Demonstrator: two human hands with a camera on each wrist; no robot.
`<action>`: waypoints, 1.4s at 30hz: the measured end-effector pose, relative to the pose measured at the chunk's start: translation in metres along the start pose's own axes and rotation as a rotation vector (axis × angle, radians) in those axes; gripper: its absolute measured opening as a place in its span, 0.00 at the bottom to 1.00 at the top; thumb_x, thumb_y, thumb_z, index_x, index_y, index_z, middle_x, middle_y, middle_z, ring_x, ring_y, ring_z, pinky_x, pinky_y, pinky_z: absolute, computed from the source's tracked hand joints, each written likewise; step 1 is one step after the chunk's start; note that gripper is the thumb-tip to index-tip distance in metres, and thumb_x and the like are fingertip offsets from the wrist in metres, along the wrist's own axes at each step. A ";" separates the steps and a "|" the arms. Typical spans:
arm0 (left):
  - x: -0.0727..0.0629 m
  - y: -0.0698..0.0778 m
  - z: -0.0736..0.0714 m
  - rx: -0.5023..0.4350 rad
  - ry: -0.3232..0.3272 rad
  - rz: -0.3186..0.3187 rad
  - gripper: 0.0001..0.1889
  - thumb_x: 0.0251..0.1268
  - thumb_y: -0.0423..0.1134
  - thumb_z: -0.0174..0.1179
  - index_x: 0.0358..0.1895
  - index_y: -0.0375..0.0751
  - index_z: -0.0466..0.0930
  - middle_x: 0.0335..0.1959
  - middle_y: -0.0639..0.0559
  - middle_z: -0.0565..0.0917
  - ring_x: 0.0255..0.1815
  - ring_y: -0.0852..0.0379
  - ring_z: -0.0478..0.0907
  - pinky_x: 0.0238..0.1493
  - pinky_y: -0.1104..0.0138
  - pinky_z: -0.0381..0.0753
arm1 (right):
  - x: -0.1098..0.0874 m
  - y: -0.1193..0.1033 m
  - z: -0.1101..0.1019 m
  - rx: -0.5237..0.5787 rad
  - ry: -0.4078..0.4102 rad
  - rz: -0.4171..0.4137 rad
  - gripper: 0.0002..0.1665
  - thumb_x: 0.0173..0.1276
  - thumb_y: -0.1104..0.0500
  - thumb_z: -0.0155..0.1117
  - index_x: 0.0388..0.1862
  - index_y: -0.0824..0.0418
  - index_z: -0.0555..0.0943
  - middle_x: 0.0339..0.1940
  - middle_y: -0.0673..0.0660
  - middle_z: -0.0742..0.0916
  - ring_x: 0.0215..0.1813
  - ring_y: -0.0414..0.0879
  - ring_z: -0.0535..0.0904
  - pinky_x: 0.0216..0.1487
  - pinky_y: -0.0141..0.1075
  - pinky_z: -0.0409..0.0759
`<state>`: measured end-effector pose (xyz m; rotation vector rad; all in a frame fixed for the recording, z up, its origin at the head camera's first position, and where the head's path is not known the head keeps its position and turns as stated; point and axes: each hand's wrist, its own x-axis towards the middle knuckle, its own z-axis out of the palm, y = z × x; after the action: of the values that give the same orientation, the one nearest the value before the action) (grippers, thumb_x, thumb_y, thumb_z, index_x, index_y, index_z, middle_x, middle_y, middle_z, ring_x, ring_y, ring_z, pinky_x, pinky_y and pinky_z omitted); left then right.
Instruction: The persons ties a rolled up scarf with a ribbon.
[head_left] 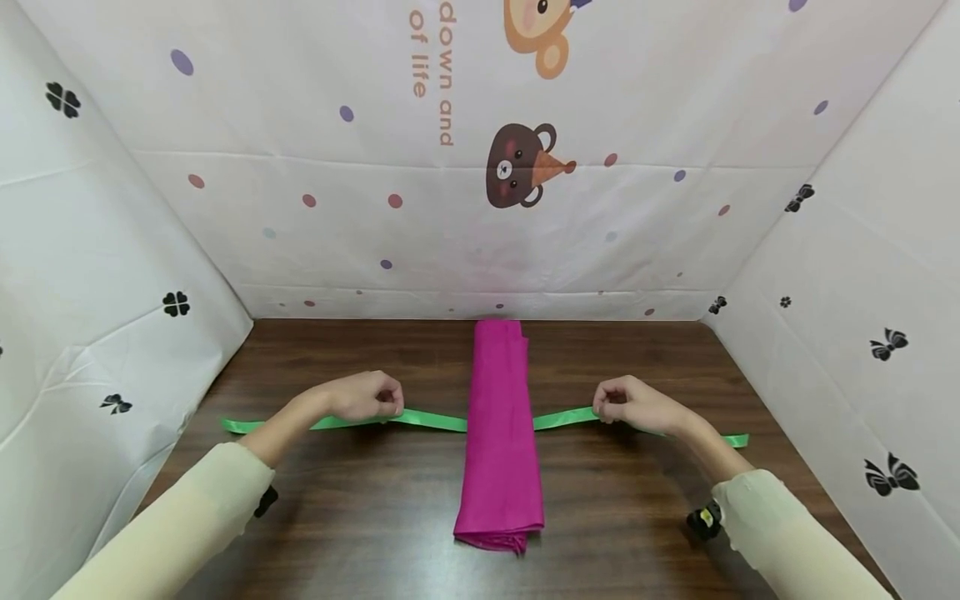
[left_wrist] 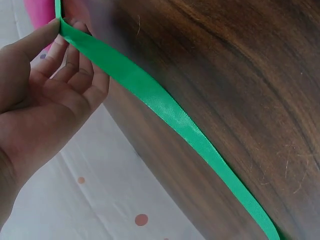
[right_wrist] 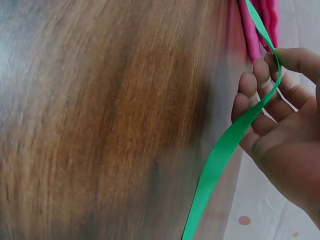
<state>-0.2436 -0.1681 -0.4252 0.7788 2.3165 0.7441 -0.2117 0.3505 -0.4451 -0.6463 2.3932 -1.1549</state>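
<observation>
From my remote feed, left hand (head_left: pixel 363 396) and right hand (head_left: pixel 639 405) each pinch green ribbon (head_left: pixel 432 420) between thumb and fingertips, either side of folded magenta cloth (head_left: pixel 501 450). I see cloth lying across ribbon's middle on brown wooden table (head_left: pixel 360 517), ribbon ends trailing outward past forearms.

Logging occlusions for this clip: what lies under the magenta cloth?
A green ribbon emerges from both sides of the cloth; its middle and the tabletop beneath are covered.
</observation>
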 end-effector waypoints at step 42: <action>-0.005 0.021 -0.029 -0.059 -0.023 0.053 0.08 0.84 0.36 0.53 0.41 0.41 0.79 0.36 0.50 0.81 0.40 0.43 0.80 0.43 0.60 0.78 | -0.001 -0.026 -0.017 0.027 0.064 -0.029 0.09 0.83 0.59 0.60 0.42 0.60 0.84 0.34 0.66 0.83 0.39 0.68 0.75 0.37 0.40 0.77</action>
<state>-0.2520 -0.1666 -0.3901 0.8210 2.2508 0.8185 -0.2141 0.3469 -0.4140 -0.6470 2.4246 -1.2353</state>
